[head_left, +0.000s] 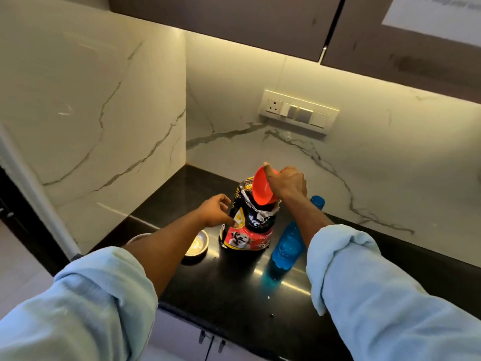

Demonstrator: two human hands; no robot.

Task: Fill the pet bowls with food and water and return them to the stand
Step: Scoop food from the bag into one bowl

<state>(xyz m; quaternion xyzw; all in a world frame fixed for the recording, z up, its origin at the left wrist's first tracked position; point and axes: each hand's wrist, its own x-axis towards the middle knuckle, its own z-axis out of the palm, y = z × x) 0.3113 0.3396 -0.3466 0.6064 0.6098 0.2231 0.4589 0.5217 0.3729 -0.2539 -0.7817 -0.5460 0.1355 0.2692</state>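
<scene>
Nearest, two rolled pale-blue sleeves reach over the black desk (234, 287). Just past the left forearm sits a metal bowl (197, 246) with something pale inside, though whether it is food I cannot tell; a second bowl's rim (138, 237) peeks out behind that arm. A blue water bottle (287, 247) stands right of the dog food bag (247, 222), another blue one (317, 202) beyond. The left hand (214, 209) pinches the bag's edge, holding it open. The right hand (286, 182) is clamped on a red scoop (263, 187), tipped at the bag's mouth. Judging by this, scooping is underway; water and returning the bowls remain. No stand is visible.
</scene>
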